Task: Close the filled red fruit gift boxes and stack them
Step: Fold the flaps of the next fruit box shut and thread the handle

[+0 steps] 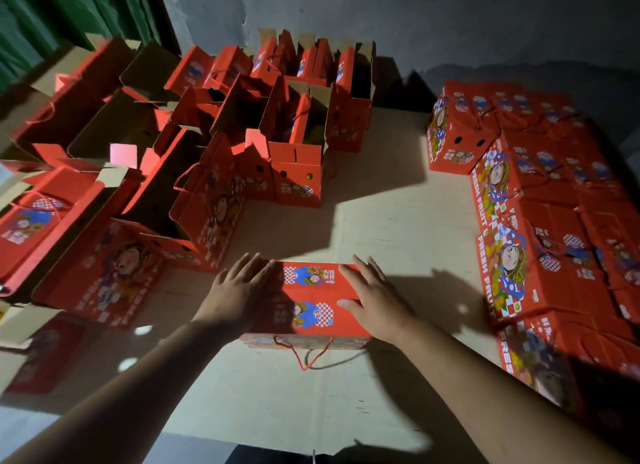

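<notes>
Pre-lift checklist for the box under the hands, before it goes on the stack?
1. Top flaps flat and closed on the box: ok.
2. Left hand flat on the box's left end: ok.
3. Right hand flat on its right end: ok.
4. Rope handle clear of the hands, hanging off the near side: ok.
5. Stack on the right has a level top to land on: cannot tell, too dark.
6. Path across the cardboard to the stack free: ok.

Bare cardboard sheet (381, 193) lies free between open boxes (207, 158) leftward and closed boxes (540, 200) rightward.
</notes>
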